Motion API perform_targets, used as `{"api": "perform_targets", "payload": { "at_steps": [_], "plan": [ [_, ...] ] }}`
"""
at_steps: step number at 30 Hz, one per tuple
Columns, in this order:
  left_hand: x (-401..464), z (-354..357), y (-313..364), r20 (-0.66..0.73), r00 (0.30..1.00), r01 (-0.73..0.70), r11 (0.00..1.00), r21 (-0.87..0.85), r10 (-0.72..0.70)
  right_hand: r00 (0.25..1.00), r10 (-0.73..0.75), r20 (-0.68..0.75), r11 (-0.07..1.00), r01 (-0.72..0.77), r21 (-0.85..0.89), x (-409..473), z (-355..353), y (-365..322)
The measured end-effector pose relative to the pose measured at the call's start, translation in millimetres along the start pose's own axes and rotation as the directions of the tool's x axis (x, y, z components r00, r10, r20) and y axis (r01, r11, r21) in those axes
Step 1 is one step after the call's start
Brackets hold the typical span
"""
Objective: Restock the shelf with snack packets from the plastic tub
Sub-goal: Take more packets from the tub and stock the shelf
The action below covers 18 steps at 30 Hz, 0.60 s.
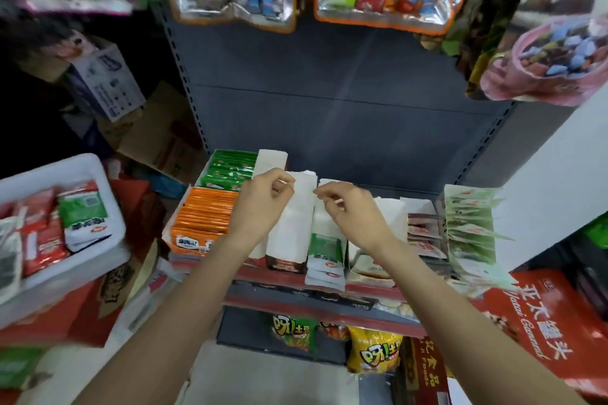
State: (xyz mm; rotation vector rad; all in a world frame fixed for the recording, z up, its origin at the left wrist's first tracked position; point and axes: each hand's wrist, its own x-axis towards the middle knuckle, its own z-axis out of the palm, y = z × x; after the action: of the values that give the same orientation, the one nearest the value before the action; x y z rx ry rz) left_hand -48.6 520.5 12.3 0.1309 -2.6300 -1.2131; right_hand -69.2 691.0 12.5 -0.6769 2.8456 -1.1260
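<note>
Snack packets upright on shelf (faces forward), long axis vertical

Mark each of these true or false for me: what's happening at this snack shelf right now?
1. Both hands are at the shelf. True: left hand and right hand work at the white display boxes.
2. The plastic tub is empty. False: it holds red and green packets.
3. Orange packets sit left of the hands. True.
4. The yellow bags hang above the shelf. False: they sit below it.
</note>
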Motion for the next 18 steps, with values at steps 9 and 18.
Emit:
{"api": "perform_targets", "payload": {
  "at_steps": [9, 18],
  "plan": [
    [-49.0, -189.5, -129.2, -0.402, 0.902, 0.244, 0.954, 0.173, -0.158, 0.927, -0.319, 0.199, 0.943, 0.33, -0.028, 57.0, 149.9, -182.1],
    [-112.2, -338.4, -279.7, -0.065, 0.952, 0.295, 0.84, 0.455, -0.299, 0.81, -0.271, 0.52, 0.945, 0.327, -0.016, 76.8, 299.5, -298.0]
  ]
}}
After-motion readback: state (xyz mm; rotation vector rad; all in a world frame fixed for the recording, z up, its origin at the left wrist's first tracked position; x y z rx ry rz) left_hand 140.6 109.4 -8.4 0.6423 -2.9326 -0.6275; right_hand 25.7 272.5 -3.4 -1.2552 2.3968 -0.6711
